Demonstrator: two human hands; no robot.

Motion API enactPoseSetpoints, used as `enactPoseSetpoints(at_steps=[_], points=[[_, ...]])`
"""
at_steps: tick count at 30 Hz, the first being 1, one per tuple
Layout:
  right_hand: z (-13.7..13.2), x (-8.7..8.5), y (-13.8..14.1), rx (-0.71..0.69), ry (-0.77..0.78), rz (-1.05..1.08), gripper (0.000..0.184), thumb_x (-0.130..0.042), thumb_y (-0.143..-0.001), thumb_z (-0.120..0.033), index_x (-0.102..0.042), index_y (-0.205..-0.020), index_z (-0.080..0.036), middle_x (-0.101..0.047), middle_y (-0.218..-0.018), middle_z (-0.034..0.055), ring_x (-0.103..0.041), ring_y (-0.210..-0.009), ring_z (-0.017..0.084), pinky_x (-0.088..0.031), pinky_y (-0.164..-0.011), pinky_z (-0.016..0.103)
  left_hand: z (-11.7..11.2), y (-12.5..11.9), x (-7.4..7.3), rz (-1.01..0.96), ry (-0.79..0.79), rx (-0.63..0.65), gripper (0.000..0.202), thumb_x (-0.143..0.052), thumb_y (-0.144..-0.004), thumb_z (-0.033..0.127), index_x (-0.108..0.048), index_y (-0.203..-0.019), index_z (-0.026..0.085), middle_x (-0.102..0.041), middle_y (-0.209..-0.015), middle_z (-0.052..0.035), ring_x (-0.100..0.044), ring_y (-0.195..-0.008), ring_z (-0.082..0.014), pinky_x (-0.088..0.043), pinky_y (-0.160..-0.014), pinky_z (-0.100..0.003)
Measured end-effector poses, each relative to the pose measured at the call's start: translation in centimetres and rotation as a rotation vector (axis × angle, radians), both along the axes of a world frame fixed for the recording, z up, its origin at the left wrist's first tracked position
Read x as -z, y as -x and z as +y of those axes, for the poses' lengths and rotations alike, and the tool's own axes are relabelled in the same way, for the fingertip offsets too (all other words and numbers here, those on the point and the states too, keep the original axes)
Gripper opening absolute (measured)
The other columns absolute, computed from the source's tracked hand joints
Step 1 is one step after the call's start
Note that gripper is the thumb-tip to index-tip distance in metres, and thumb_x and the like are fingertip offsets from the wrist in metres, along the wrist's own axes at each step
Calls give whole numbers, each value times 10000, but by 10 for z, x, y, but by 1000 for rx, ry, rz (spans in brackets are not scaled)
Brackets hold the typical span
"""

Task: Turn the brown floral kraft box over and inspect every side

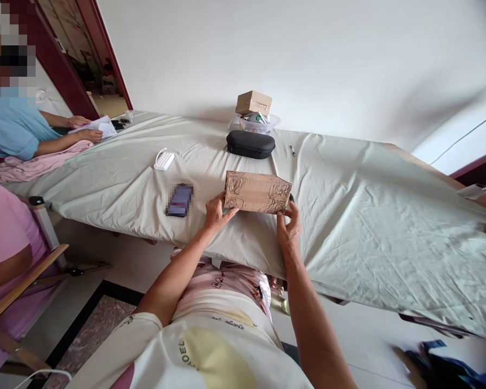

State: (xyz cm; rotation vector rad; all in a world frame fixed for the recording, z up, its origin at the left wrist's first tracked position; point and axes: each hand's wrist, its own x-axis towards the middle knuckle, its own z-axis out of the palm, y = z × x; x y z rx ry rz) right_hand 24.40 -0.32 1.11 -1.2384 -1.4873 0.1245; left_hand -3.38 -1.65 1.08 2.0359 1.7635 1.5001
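A brown cardboard box [257, 192] with dark scribbled lines near its corners is between my two hands over the cloth-covered table. My left hand [217, 213] grips its left edge, thumb along the lower front. At the lower right corner, my right hand [290, 227] holds the box between thumb and fingers. A small dark thing [291, 198] shows by the right fingertips; what it is I cannot make out. Left of the box lies a phone [180, 200] with its screen lit. Just behind it sits a closed black zip case [250, 144].
A white device with a strap [164, 160] lies to the left, a pen [292, 151] to the right. Against the wall, a clear plastic basket [263, 127] carries a small carton [254, 102]. At far left a person in blue [12, 124] holds papers [99, 128]; a person in pink [4, 227] sits nearer.
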Motion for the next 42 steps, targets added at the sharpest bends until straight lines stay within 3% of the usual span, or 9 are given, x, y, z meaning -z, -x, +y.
enactPoseSetpoints(at_steps=[5, 10, 14, 18, 22, 29, 33, 42], points=[[-12, -15, 5, 7, -124, 105, 513, -568, -990, -572, -599, -1348, -205, -664, -993, 65, -662, -954, 253, -535, -971, 480, -4, 3, -5, -77, -95, 5, 502, -701, -974, 537, -644, -1333, 190, -760, -1265, -153, -725, -1207, -309, -537, -1096, -473], [-14, -16, 5, 7, -175, 150, 435, -558, -984, -609, -642, -1115, -203, -640, -985, 71, -634, -925, 236, -535, -913, 433, -3, 2, -5, -158, -89, 2, 414, -654, -1016, 522, -674, -1270, 195, -774, -1193, -131, -756, -1077, -248, -598, -1000, -403], [-13, -15, 7, 31, -181, 183, 417, -547, -978, -608, -624, -1067, -208, -636, -982, 70, -611, -874, 213, -539, -856, 400, -2, 3, -3, -185, -87, 19, 438, -645, -1017, 570, -679, -1252, 202, -772, -1094, -104, -754, -948, -212, -618, -882, -344], [-7, -11, 10, -2, -68, 220, 361, -581, -957, -554, -613, -1070, -213, -656, -995, 64, -629, -859, 196, -542, -801, 355, -1, 3, -3, -193, -62, 4, 341, -625, -1048, 492, -682, -1204, 195, -764, -1057, -91, -737, -920, -191, -594, -797, -287], [2, -2, 7, 7, 83, 129, 339, -592, -935, -529, -612, -1064, -216, -683, -951, 53, -641, -854, 207, -526, -781, 357, 2, 4, -3, -169, 25, -31, 113, -634, -1035, 300, -664, -972, 210, -746, -959, -61, -724, -883, -193, -562, -795, -290], [2, 5, 5, 19, 272, -94, 284, -579, -879, -439, -564, -1064, -224, -693, -946, 73, -614, -900, 237, -517, -866, 421, 5, 3, 2, -73, 135, -29, 287, -747, -943, 192, -497, -813, 248, -661, -828, -24, -664, -797, -212, -516, -756, -309], [1, 5, 6, 36, 310, -130, 339, -641, -802, -384, -574, -1091, -221, -707, -968, 75, -618, -945, 261, -503, -938, 484, 6, 4, 3, -67, 138, -18, 316, -728, -937, 156, -465, -794, 257, -633, -808, -13, -643, -790, -215, -504, -758, -315], [1, 1, 9, -48, 230, 33, 317, -673, -834, -414, -603, -1086, -234, -688, -878, 20, -664, -859, 222, -542, -868, 423, 5, 10, -3, -182, 75, -18, 200, -635, -964, 196, -525, -804, 246, -660, -822, 0, -637, -823, -189, -492, -792, -284]])
